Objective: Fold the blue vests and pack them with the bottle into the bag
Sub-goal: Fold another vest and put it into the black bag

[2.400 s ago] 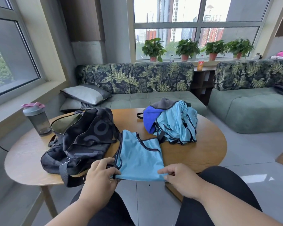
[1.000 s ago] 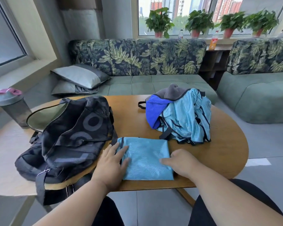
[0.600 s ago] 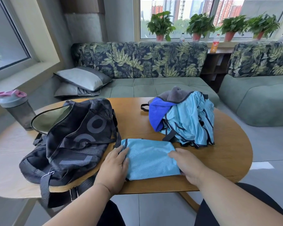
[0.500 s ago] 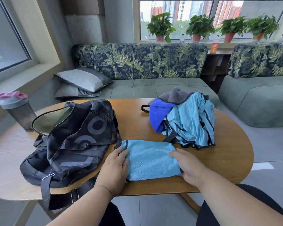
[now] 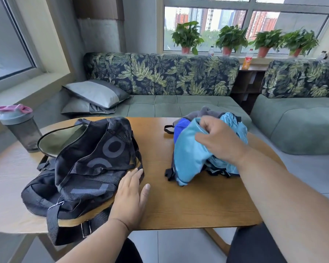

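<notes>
On the bench, your right hand has its fingers clenched on a light-blue vest lying on the rumpled vest pile. Your left hand rests flat, fingers released, beside the black bag. Far left stands the grey bottle with a pink lid.

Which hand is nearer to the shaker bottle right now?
Left. The left hand lies flat beside the black bag, which separates it from the shaker bottle. The right hand grips the vests, farther away.
</notes>
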The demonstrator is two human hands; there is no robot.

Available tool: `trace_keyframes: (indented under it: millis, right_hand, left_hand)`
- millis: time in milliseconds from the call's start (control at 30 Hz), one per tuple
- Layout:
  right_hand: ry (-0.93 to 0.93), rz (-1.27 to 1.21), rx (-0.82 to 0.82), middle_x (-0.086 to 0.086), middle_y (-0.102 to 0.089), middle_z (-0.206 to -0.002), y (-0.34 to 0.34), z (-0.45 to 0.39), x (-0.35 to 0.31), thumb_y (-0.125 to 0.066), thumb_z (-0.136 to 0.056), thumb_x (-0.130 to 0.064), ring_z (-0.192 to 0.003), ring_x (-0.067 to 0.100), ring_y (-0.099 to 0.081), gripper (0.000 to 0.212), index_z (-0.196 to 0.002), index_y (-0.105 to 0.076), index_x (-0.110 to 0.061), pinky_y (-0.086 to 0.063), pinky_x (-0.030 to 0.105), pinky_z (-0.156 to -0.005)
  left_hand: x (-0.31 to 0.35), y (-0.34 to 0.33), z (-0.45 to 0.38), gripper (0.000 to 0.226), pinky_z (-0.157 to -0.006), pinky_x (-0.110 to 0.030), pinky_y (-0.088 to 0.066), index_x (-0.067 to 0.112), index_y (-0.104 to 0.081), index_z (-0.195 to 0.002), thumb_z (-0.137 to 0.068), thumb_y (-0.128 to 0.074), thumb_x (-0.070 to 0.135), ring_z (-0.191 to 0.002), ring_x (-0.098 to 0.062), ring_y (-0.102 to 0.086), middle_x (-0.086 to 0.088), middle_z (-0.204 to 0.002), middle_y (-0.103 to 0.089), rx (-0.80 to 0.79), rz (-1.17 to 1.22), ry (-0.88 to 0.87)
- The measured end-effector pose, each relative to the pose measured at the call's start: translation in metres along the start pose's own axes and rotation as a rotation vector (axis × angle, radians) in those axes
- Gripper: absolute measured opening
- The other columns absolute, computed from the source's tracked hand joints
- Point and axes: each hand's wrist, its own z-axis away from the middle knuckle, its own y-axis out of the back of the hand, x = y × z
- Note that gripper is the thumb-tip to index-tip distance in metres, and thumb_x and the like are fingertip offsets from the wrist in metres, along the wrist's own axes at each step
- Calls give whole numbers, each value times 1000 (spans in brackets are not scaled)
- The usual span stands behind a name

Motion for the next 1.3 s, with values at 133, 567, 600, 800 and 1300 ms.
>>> trace_keyframes:
  millis: [133, 567, 600, 800, 1300]
  right_hand:
    - [328, 394, -110, -8, -38, -60, 9, -12, -53, -63, -79, -15, -57, 12, -32, 28, -70, -37, -18, -29, 33, -56]
    - [162, 444, -515, -14, -62, -102, -114, 119, 47, -63, -83, -28, -91, 14, -56, 26, -101, -45, -35, -45, 36, -79]
    - [153, 418, -495, -15, -65, -112, -112, 120, 48, -64, -84, -30, -100, 13, -59, 31, -109, -47, -37, -48, 35, -86]
    - [132, 461, -476, -9, -31, -164, -103, 137, 73, -74, -80, -54, -153, 10, -24, 92, -159, -31, -40, -7, 16, -120]
    - [76, 435, -579, -6, -35, -166, -105, 140, 95, -57, -99, -45, -156, 16, -26, 57, -153, -39, -51, -16, 33, -128]
  left_hand:
    - [3, 3, 3, 87, -125, -26, -12, 16, -31, -163, -99, -22, 75, -155, -15, -24, 0, -166, -34, 21, 60, 12]
    - [-5, 6, 15, 89, -123, -25, -20, 39, -43, -156, -76, -75, 63, -149, -2, -19, 13, -161, -23, -81, 78, -211]
    - [-8, 5, 17, 86, -122, -28, -23, 42, -47, -153, -75, -77, 63, -149, -4, -22, 14, -160, -26, -94, 66, -225]
    - [-4, 6, 31, 58, -112, -29, -41, 45, -75, -123, -70, -76, 67, -129, -15, -58, 16, -137, -59, -222, 32, -196]
    - [32, 48, 45, 36, -95, -24, -53, 47, -80, -99, -101, -60, 16, -101, 4, -69, 27, -103, -76, -348, 286, 84]
